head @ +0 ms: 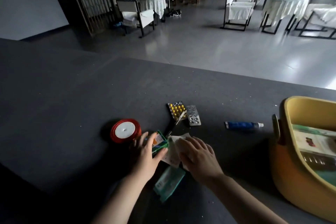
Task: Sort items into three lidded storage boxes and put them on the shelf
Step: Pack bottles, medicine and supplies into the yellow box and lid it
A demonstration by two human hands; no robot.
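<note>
1. Near the desk's (72,96) front edge, the left hand (147,154) has its grip curled round a small green box (160,142); its print is too blurred to read.
2. The right hand (198,156) presses flat, fingers straight, on white paper packets (172,156).
3. A red ribbon spool (125,130), blister packs (177,111) and a blue tube (241,125) lie beyond.
4. Bare desk stretches left; a yellow storage box (298,174) sits at the right edge.

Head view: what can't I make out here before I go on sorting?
- Yellow box: cut off by the right edge; contents blurred.
- Papers under the right hand: mostly covered.
- Green packet print: partly hidden by the left hand.
- Lower green box: blurred label.
- Other boxes, lids, shelf: out of frame.
</note>
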